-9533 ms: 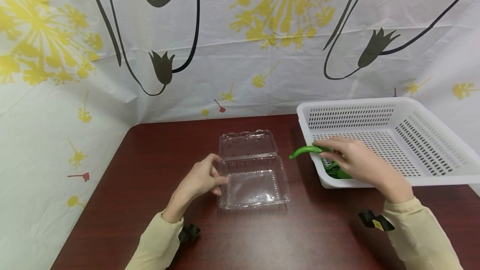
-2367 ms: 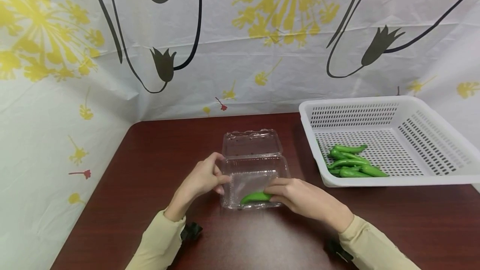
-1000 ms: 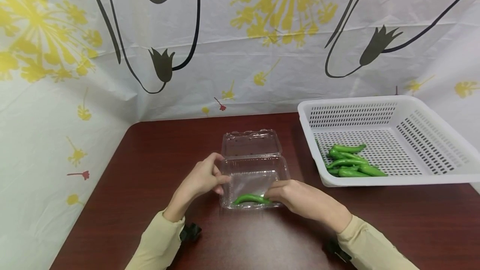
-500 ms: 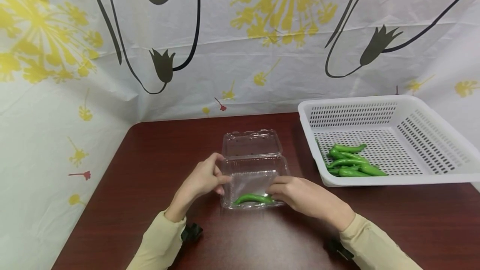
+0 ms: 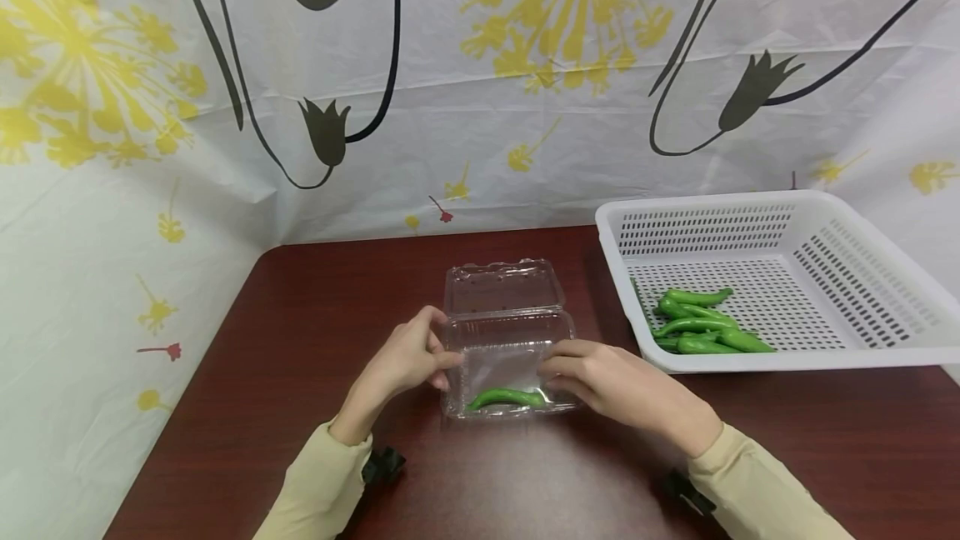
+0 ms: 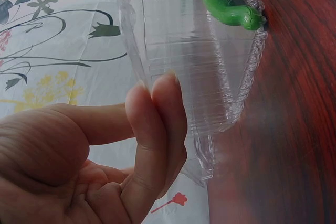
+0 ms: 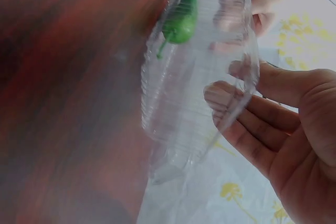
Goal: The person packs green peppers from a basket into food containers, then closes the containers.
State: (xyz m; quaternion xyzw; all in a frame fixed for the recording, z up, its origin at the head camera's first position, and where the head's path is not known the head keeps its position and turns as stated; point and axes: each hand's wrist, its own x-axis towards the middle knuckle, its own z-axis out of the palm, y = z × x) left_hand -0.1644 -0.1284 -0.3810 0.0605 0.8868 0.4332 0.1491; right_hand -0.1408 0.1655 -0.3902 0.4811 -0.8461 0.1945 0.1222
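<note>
A clear plastic clamshell container [image 5: 510,312] stands on the table with its lid folded back, away from the person. One green chili pepper [image 5: 506,397] lies crosswise along its near wall; through the plastic, the right wrist view shows the pepper's stem end [image 7: 180,22]. My left hand [image 5: 408,357] pinches the left rim of the container between thumb and fingertips. At the right side, my right hand [image 5: 622,386] reaches over the rim, its bent fingers inside the container. Those fingers [image 7: 218,97] appear through the clear wall, apart from the pepper and with nothing between them.
A white perforated basket [image 5: 795,359] stands to the right, with several green chili peppers [image 5: 693,325] at its left end. Dark red-brown tabletop [image 5: 337,298] surrounds the container. A patterned white sheet [image 5: 450,132] hangs behind the table.
The right hand brought a pepper from the basket into the container, laid it along the near wall and let go. It has just risen slightly rightward. The left hand stays on the rim.
</note>
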